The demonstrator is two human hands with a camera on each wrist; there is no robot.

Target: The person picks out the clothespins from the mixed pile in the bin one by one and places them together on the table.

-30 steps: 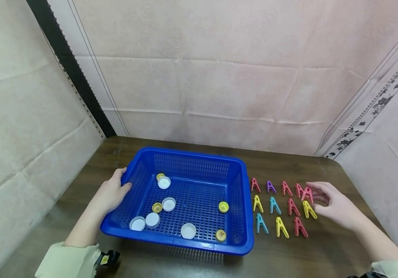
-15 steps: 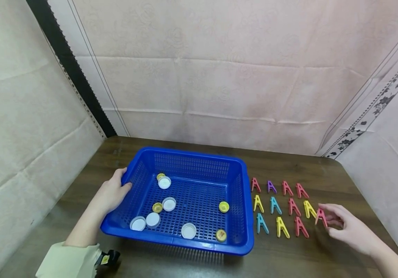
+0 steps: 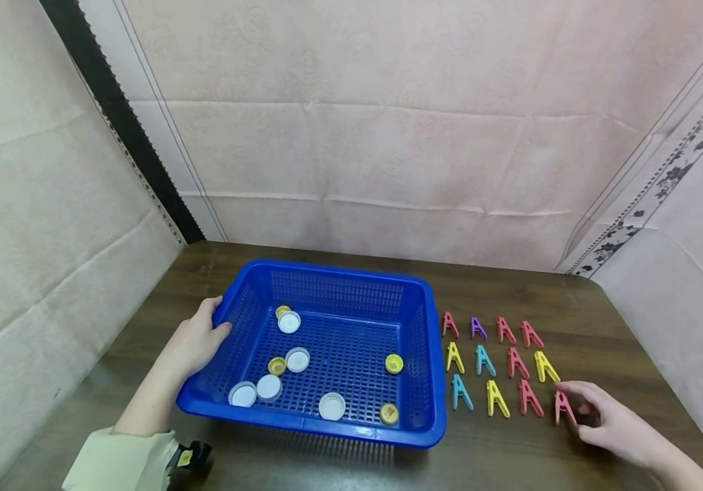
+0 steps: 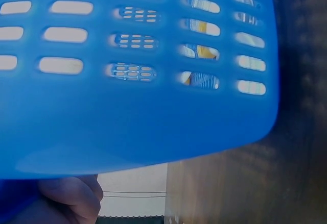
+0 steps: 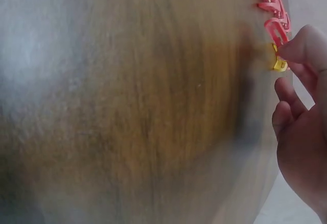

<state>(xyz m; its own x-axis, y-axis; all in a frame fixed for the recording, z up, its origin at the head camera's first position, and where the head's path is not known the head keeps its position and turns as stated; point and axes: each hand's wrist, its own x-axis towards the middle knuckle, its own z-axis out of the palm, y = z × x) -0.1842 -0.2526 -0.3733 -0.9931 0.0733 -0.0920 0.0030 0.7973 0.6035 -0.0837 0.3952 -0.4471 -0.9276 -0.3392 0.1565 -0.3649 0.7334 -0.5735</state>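
Observation:
My left hand (image 3: 198, 341) grips the left rim of a blue plastic basket (image 3: 339, 290). Loose in the basket lie several white caps (image 3: 332, 406) and yellow caps (image 3: 394, 364). At the right, my right hand (image 3: 615, 423) pinches a red clothespin (image 3: 562, 408) between thumb and finger, at the right end of the front row. Beside it another red clothespin (image 3: 530, 398) lies on the table. In the left wrist view, the basket's wall (image 4: 127, 127) covers most of the left hand (image 4: 74, 198). The right wrist view shows the right hand (image 5: 306, 137) at the edge.
Red, yellow, blue and purple clothespins lie in three rows on the brown wooden table (image 3: 480, 464), just right of the basket. A yellow clothespin (image 3: 546, 367) is close above the right hand's fingers. Pale cloth (image 3: 351, 150) hangs behind the table and along both sides.
The right hand has carried the red clothespin from the back row, down past the yellow one, to the right end of the front row. My left hand has stayed on the basket.

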